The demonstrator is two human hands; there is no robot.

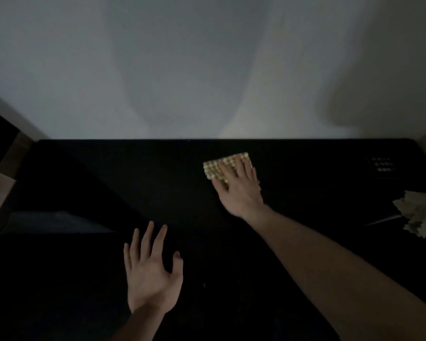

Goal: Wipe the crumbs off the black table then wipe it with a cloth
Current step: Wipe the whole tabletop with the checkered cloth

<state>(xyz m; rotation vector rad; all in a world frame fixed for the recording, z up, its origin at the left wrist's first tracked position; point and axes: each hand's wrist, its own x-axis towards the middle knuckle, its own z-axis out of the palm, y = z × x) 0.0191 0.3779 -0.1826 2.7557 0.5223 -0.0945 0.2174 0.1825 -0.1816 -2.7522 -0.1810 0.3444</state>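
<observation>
You are pressing the cloth (225,166) flat under your right hand (239,190), fingers straight, near the table's (84,183) far edge. Your left hand (150,269) is hovering spread, holding nothing. Keep pressure even, overlapping strokes toward the corners.

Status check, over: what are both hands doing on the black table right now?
Right hand flat, pressing yellow cloth on black table near far edge. Left hand open, holding nothing. Crumpled paper at right edge, off the path.
</observation>
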